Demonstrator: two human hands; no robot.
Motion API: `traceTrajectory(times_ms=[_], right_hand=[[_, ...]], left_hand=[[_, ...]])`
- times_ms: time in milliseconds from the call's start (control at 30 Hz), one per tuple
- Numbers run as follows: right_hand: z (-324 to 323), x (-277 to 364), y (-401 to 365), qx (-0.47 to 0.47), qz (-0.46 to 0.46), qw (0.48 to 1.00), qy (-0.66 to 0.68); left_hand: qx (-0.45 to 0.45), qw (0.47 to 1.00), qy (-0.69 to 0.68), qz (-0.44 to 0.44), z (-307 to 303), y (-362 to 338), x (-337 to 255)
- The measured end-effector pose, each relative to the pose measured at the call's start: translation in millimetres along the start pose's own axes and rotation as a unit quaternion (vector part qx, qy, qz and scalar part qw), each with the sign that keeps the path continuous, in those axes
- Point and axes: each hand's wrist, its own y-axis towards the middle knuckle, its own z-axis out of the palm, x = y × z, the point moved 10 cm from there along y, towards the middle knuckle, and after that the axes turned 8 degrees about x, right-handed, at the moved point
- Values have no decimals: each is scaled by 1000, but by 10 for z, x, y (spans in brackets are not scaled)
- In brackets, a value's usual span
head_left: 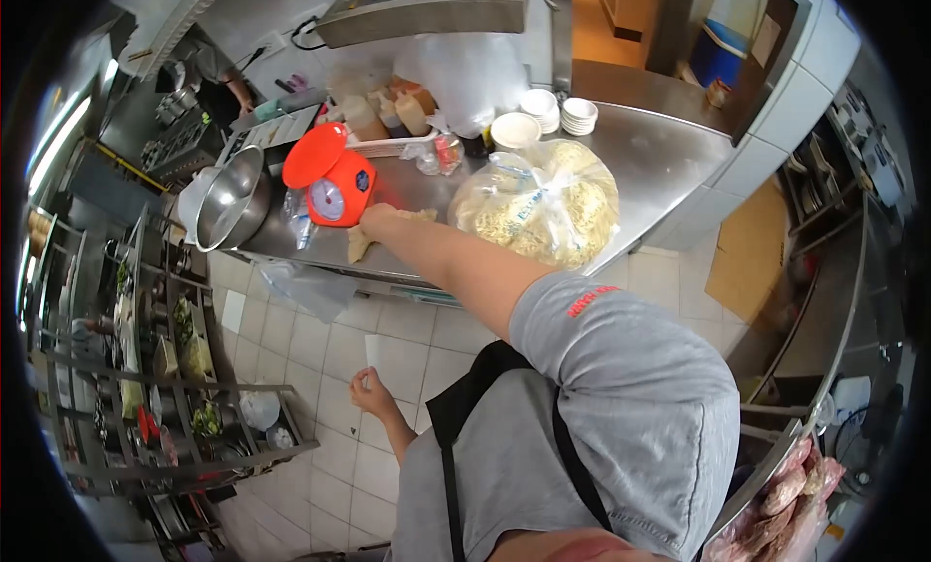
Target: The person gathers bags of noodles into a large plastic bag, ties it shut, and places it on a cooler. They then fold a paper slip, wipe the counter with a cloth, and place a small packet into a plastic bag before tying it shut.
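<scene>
My right hand (379, 220) reaches across to the steel counter, closed on a beige cloth (360, 245) that lies on the counter near its front edge. Just beyond that hand stands an orange kitchen scale (341, 187) with a round dial and a tilted orange pan (315, 156) on top. My left hand (372, 392) hangs low over the tiled floor, its fingers pinched on a thin white strip (372, 350) that looks like paper. To the right of my right forearm sits a large clear plastic bag of pale yellow noodles (536, 205), knotted at the top.
Left of the scale rests a metal bowl (234, 201). Behind are sauce bottles (388, 114) in a white basket (402, 146) and stacked white bowls (539, 109). Metal shelving (184, 383) stands at left. Another person's arm (238, 89) shows at the far left back.
</scene>
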Motion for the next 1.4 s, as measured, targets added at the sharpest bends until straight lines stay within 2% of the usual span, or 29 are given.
traceTrajectory(times_ms=[67, 100, 133, 200, 267, 333, 367, 400, 433, 467, 533, 600, 633, 700, 767, 800, 833, 867, 900, 933, 1000, 1033, 1067, 1100, 1133, 1167, 1200, 1267, 1400], right_hand=[[88, 75, 94, 67, -105, 990, -68], [22, -2, 132, 86, -87, 991, -56], [-302, 3, -88, 105, -68, 991, -44], [-1146, -54, -1152, 88, -99, 991, 25], [-1646, -442, -1788, 56, -154, 980, 114], [-2137, -1063, -2412, -75, -233, 949, 200], [-2333, -1423, -2819, -118, -227, 939, 230], [-2471, -1832, -3192, -136, -165, 933, 289], [-2586, -2285, -3416, -194, -229, 896, 326], [-2684, -2708, -3680, -233, -209, 877, 365], [-2821, -3588, -4078, -310, -101, 865, 381], [-2880, -4411, -4264, -372, -51, 848, 374], [-2822, -4808, -4232, -373, -52, 847, 375], [-2687, -5851, -4191, -466, 36, 826, 316], [-2255, -7028, -3833, -411, 218, 865, 189], [-2001, -7236, -3687, -269, 327, 897, 129], [-1678, -7544, -3631, -289, 405, 853, 155], [-1397, -7726, -3473, -292, 448, 842, 78], [-1243, -7842, -3350, -294, 486, 823, 0], [-1216, -7921, -3205, -295, 478, 828, 2], [-1280, -7845, -2745, -315, 333, 888, 24], [-1389, -7582, -2747, -292, 326, 892, 116], [-1448, -7427, -2652, -285, 320, 896, 118], [-1468, -7252, -2490, -260, 260, 920, 138], [-1441, -7120, -2376, -233, 201, 938, 158], [-1408, -7074, -2231, -272, 129, 939, 166], [-1305, -7187, -2173, -266, 126, 941, 165], [-1269, -6945, -2227, -262, 10, 937, 230], [-1209, -6575, -2586, -235, -4, 959, 157]], left_hand=[[27, 999, -13, -22, 84, 7, 158], [40, 999, -18, -24, 172, 73, 245], [52, 998, -22, -24, 261, 138, 360], [70, 997, -10, -27, 378, 202, 552], [83, 996, -7, -36, 522, 183, 661], [72, 985, 54, -149, 584, 15, 969], [77, 985, 52, -148, 628, -79, 1015], [120, 972, 94, -176, 724, -202, 1141], [162, 956, 137, -203, 807, -350, 1270], [148, 943, 196, -223, 849, -544, 1434], [125, 913, 292, -257, 915, -869, 1573], [165, 902, 292, -272, 1042, -1156, 1598], [183, 898, 289, -276, 1086, -1267, 1575], [210, 896, 277, -278, 1195, -1437, 1480], [228, 899, 259, -269, 1263, -1545, 1355], [237, 903, 248, -260, 1298, -1573, 1286], [248, 907, 232, -248, 1339, -1590, 1182], [253, 913, 215, -237, 1368, -1613, 1065], [256, 915, 208, -232, 1396, -1638, 974], [248, 916, 206, -238, 1426, -1701, 952], [112, 885, 318, -322, 1104, -1886, 729], [106, 882, 320, -330, 1064, -1963, 660], [85, 883, 317, -334, 980, -2048, 595], [65, 885, 313, -338, 919, -2134, 541], [56, 886, 309, -341, 889, -2203, 507], [56, 887, 301, -346, 859, -2270, 550], [57, 888, 289, -353, 855, -2324, 596], [59, 890, 272, -361, 821, -2395, 719], [78, 903, 216, -362, 890, -2359, 935]])
